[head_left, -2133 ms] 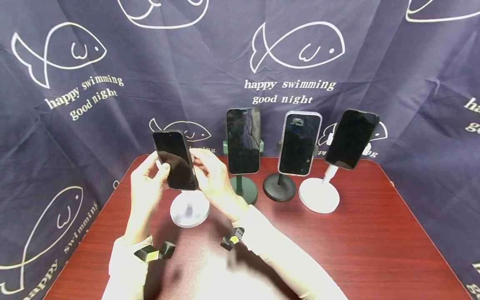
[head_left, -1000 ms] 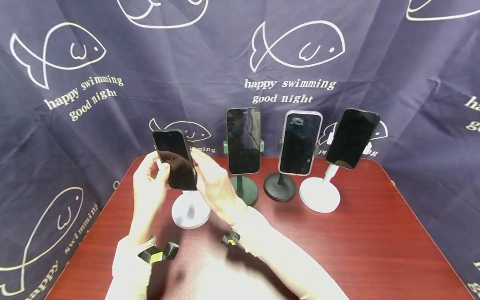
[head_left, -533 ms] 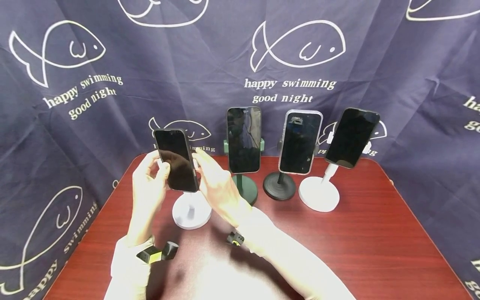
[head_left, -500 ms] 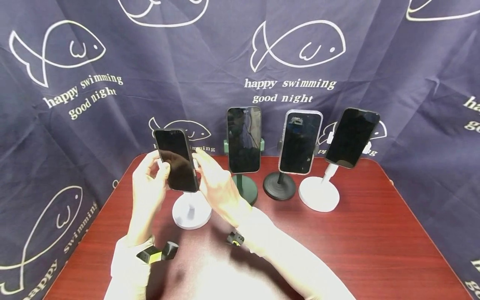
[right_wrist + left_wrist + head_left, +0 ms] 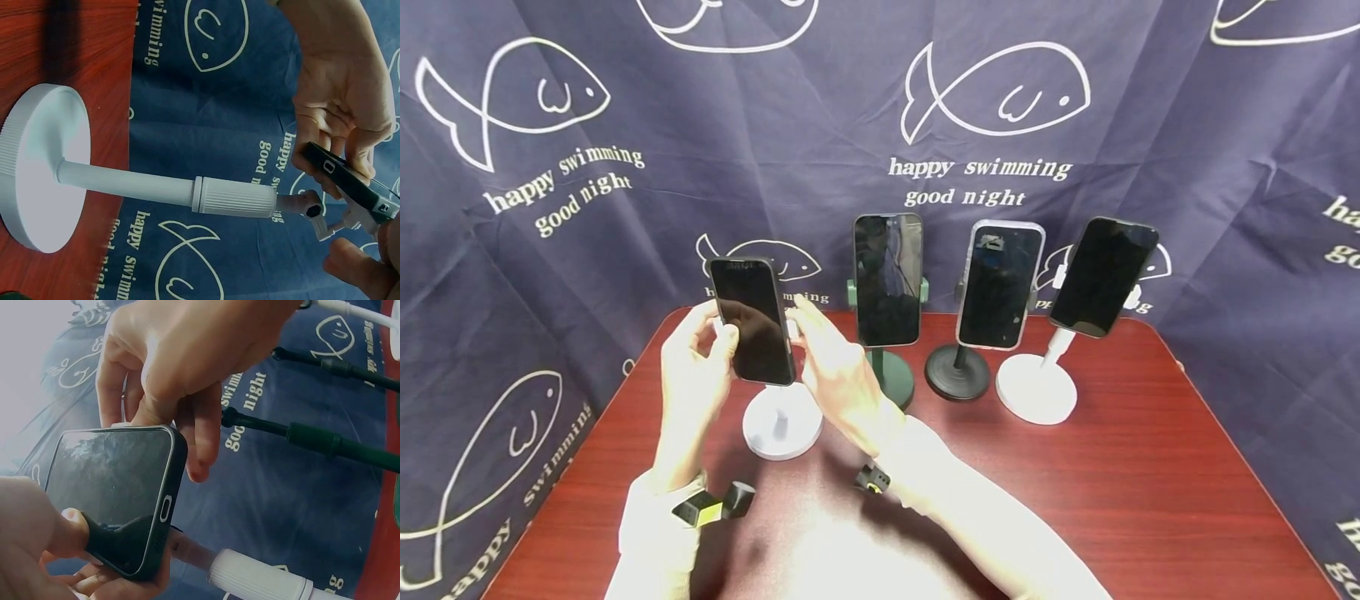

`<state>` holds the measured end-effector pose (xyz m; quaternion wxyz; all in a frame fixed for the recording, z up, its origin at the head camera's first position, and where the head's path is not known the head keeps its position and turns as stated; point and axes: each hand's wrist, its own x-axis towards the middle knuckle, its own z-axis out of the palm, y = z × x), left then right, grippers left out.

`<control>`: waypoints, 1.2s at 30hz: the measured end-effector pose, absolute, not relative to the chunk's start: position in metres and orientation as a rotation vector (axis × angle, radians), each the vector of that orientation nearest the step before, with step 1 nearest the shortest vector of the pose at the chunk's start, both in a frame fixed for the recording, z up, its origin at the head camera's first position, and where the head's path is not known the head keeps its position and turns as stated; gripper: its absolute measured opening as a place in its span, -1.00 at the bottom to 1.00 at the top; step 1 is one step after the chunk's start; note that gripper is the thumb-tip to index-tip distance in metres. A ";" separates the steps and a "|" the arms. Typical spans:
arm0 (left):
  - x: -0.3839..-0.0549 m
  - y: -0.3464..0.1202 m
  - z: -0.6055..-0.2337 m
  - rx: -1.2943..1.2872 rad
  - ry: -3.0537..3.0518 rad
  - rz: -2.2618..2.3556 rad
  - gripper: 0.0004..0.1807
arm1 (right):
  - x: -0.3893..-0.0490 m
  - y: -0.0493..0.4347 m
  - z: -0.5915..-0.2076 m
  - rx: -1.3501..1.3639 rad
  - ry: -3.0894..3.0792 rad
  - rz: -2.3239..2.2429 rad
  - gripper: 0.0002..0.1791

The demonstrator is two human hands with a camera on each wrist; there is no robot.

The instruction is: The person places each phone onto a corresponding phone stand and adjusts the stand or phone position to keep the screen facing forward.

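Note:
A black-cased smartphone (image 5: 756, 317) leans on a white phone stand (image 5: 782, 433) at the left of the table. My left hand (image 5: 692, 367) grips its left side, thumb on the dark screen and fingers behind. On the other side my right hand (image 5: 842, 371), fingers curled, holds the white clamp arm (image 5: 792, 327) by the phone's right edge; the fingertips are partly hidden. In the right wrist view the stand's white post (image 5: 131, 182) runs up to a jointed clamp (image 5: 350, 219) behind the phone. The left wrist view shows the phone's charging port (image 5: 165, 509) end.
To the right stand a green phone stand (image 5: 895, 379), a black one (image 5: 958, 372) and a second white one (image 5: 1037, 390), each holding a phone. They share the red-brown table (image 5: 1150, 467). A dark blue fish-print cloth (image 5: 820, 117) hangs behind.
The right hand has shifted slightly right and down, showing more of the white clamp arm beside the phone. The left hand keeps its grip, and the phone has barely moved.

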<state>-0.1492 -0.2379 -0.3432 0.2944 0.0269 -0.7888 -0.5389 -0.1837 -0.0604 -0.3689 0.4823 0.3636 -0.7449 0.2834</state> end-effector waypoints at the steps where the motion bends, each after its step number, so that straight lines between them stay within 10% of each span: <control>1: -0.149 -0.237 -0.343 0.079 -2.106 -1.409 -0.68 | -0.184 -0.060 -0.369 0.886 -1.813 0.675 -0.53; 36: -0.145 -0.236 -0.341 -0.066 -2.094 -1.649 -0.65 | -0.193 -0.055 -0.365 1.150 -1.773 1.003 -0.69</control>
